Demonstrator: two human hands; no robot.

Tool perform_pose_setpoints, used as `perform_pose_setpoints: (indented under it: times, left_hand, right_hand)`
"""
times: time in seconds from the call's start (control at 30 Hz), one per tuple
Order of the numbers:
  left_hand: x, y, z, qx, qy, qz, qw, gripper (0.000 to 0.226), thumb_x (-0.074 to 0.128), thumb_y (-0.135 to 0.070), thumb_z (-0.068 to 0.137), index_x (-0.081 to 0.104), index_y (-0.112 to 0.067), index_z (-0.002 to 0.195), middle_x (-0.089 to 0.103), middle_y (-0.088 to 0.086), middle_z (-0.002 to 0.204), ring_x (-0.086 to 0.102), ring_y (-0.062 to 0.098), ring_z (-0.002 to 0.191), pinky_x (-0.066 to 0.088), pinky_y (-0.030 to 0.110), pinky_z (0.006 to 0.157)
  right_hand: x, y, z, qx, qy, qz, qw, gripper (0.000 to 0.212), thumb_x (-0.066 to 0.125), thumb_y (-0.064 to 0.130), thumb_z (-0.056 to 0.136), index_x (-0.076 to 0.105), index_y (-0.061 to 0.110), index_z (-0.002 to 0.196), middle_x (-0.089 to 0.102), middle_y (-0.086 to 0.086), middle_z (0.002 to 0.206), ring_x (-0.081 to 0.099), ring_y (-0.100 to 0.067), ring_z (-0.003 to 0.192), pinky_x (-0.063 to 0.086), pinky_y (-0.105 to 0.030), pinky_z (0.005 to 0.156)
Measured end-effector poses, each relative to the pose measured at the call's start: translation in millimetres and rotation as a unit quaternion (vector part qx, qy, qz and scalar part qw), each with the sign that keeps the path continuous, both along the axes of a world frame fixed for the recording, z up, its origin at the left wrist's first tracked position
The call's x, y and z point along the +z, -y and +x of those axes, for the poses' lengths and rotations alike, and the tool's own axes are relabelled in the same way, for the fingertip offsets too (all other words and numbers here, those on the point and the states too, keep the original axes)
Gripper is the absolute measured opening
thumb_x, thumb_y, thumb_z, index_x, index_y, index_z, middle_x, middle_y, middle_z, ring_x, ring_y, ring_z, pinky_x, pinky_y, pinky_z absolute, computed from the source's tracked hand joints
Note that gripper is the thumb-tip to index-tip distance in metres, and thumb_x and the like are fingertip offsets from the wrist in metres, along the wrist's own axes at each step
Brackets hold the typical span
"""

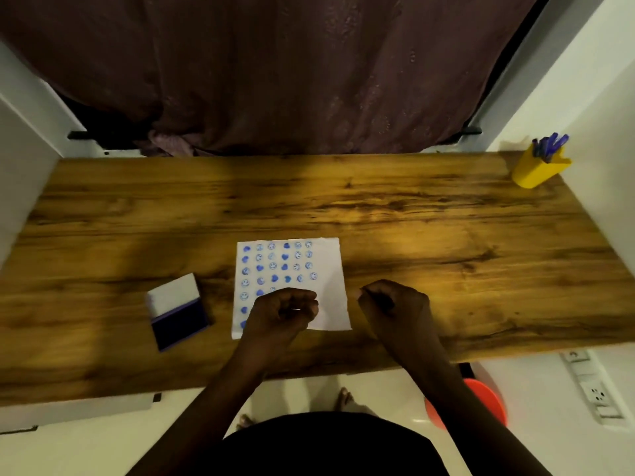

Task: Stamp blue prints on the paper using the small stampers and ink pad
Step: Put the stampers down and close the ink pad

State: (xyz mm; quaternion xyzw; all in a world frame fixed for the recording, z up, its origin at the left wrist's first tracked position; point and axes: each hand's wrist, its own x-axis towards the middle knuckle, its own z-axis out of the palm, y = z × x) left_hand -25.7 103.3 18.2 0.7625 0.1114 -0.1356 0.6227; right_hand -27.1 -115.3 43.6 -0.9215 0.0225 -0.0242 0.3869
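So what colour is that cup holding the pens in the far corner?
Yellow. The cup shows best in the head view; the pens inside look blue.

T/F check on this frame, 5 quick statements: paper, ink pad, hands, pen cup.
1. The ink pad lies left of the paper. True.
2. The ink pad is closed. False: its lid is open, showing dark ink.
3. The left hand is over the paper. True.
4. The paper's right side is full of prints. False: the prints fill the left and middle; the right strip is blank.
5. The pen cup is red. False: it is yellow, at the desk's far right corner.
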Motion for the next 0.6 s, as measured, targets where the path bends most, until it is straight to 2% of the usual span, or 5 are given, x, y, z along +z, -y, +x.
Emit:
perform_pose_setpoints:
  times: [0.1, 0.27, 0.43, 0.5, 0.6]
  left_hand:
    - [-0.1, -21.3, -3.6, 0.044, -0.005, -0.013, 0.999, 0.024, 0.079, -0.008, 0.088, 0.075, -0.031, 0.095, 0.081, 0.001, 0.105, 0.078, 0.021, 0.097, 0.064, 0.047, 0.089]
    - [-1.8, -64.0, -12.8, 0.110, -0.004, -0.026, 0.994, 0.033, 0.077, -0.002, 0.089, 0.079, -0.035, 0.091, 0.083, 0.000, 0.100, 0.078, 0.026, 0.098, 0.064, 0.046, 0.087]
    - [-3.4, -109.2, -26.4, 0.171, 0.008, 0.004, 0.985, 0.021, 0.079, -0.006, 0.087, 0.079, -0.026, 0.094, 0.083, 0.001, 0.097, 0.078, 0.020, 0.095, 0.064, 0.044, 0.085]
    - [-6.5, -129.5, -30.7, 0.186, 0.013, 0.020, 0.982, 0.016, 0.076, -0.004, 0.089, 0.079, -0.014, 0.101, 0.083, 0.004, 0.096, 0.079, 0.022, 0.091, 0.066, 0.041, 0.083]
    - [-9.4, -157.8, -36.1, 0.205, 0.033, 0.051, 0.977, 0.014, 0.072, -0.006, 0.093, 0.078, -0.016, 0.100, 0.082, 0.000, 0.091, 0.079, 0.018, 0.082, 0.064, 0.024, 0.068]
  right_hand:
    - [-3.1, -25.7, 10.8, 0.027, -0.016, 0.028, 0.999, 0.013, 0.072, 0.035, 0.093, 0.079, 0.023, 0.092, 0.077, 0.012, 0.081, 0.069, 0.001, 0.071, 0.044, -0.003, 0.060]
    - [-9.5, -70.1, 27.4, 0.070, -0.045, 0.091, 0.992, 0.009, 0.073, 0.033, 0.091, 0.079, 0.027, 0.093, 0.076, 0.021, 0.084, 0.069, 0.011, 0.082, 0.046, -0.001, 0.070]
    - [-17.8, -118.5, 40.2, 0.141, -0.073, 0.097, 0.982, 0.001, 0.076, 0.030, 0.090, 0.076, 0.030, 0.091, 0.067, 0.031, 0.083, 0.062, 0.023, 0.087, 0.042, 0.005, 0.073]
    - [-21.4, -139.1, 46.4, 0.167, -0.088, 0.087, 0.978, 0.001, 0.075, 0.031, 0.091, 0.075, 0.030, 0.092, 0.068, 0.029, 0.088, 0.063, 0.020, 0.085, 0.043, 0.004, 0.071]
    - [-25.8, -169.6, 57.9, 0.196, -0.103, 0.075, 0.972, 0.010, 0.072, 0.032, 0.092, 0.078, 0.026, 0.097, 0.076, 0.018, 0.094, 0.069, 0.008, 0.085, 0.044, 0.001, 0.071]
